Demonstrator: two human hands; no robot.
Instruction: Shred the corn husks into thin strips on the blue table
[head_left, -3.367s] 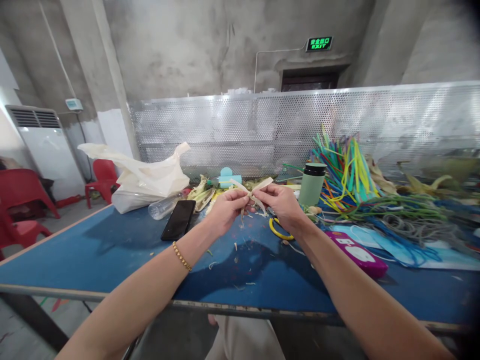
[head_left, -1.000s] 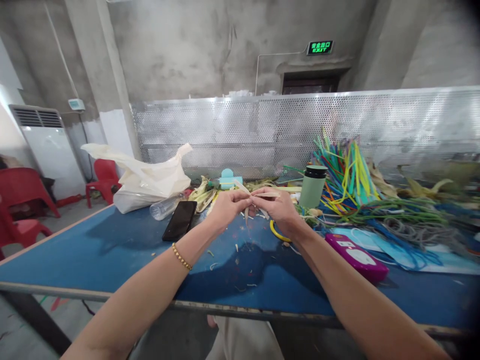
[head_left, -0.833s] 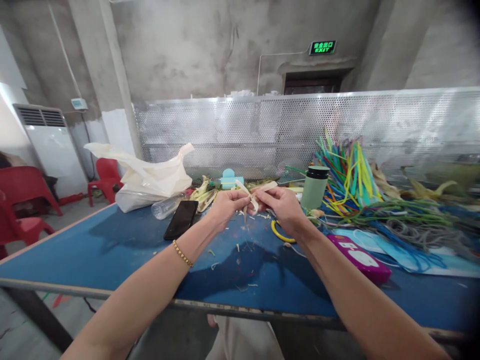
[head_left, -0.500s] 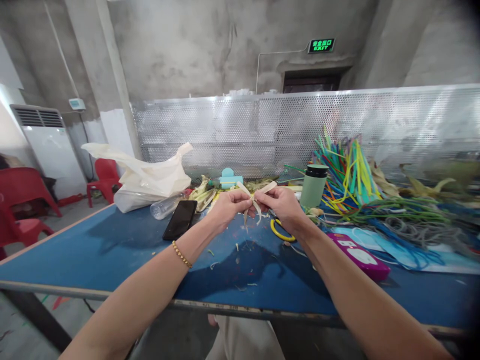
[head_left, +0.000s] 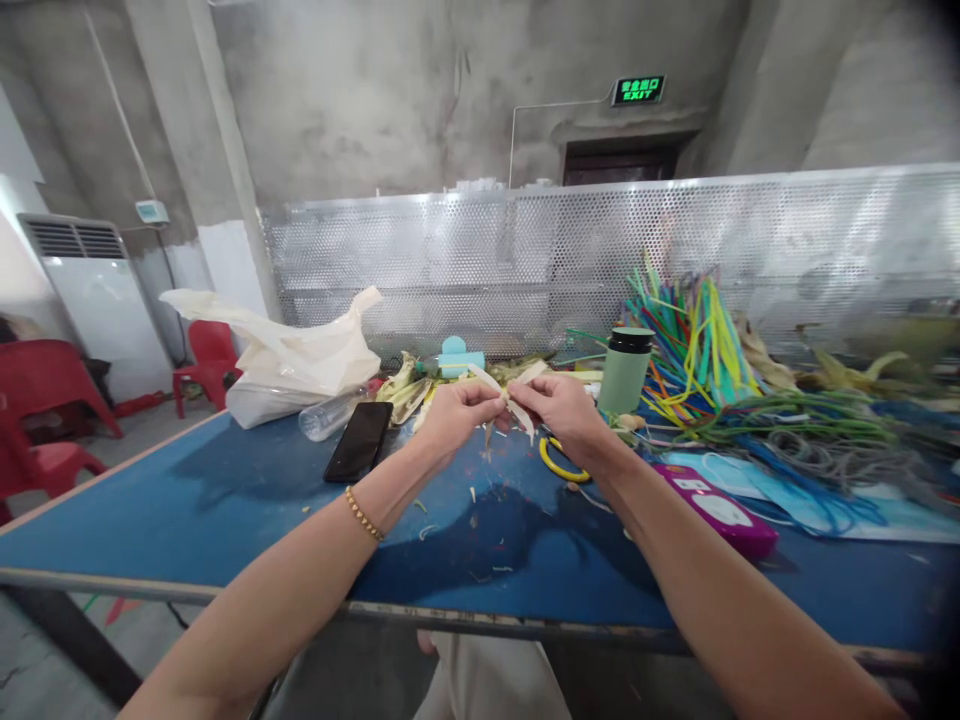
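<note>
Pale strips of corn husk (head_left: 523, 418) cross between my two hands over the table, with their loose ends sticking up and hanging down. My left hand (head_left: 457, 412) is closed and pinches the strips between thumb and fingers at the crossing. From the other side my right hand (head_left: 561, 402) pinches them too, with its fingertips almost touching the left ones. The crossing itself is mostly hidden by the fingertips. Just below my right hand, yellow-handled scissors (head_left: 561, 462) lie on the table, partly covered by the wrist.
On the blue table (head_left: 247, 520) lie a black phone (head_left: 360, 440), a plastic bottle (head_left: 330, 415) and a white bag (head_left: 307, 360) at left. A green flask (head_left: 625, 372), colourful pipe cleaners (head_left: 705, 340), wires and a purple device (head_left: 716, 510) are at right. Husk scraps are scattered in front.
My hands stay almost in place, still pinching. The lower husk end has swung a little to the right, and the camera view has shifted slightly.
</note>
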